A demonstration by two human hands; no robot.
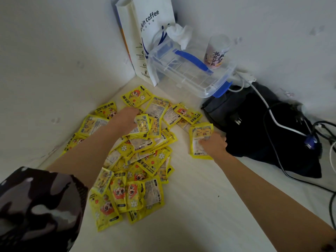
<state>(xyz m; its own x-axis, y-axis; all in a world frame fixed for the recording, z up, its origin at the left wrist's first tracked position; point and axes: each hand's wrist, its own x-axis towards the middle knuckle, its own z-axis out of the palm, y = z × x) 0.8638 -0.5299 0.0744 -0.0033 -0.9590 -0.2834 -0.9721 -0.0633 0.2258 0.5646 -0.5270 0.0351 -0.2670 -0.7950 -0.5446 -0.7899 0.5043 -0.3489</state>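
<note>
On the table [200, 206] our left hand [127, 116] pinched a seemingly light, slick packet [144, 125] edgewise; our right hand [213, 145] gripped a stack [201, 131].

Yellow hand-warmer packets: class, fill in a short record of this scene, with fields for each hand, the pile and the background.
Left hand: grips one packet over the pile
Right hand: holds a small stack beside the pile
Pile: loose yellow packets on the white surface
Background: clear box, paper bag, black bag
</note>
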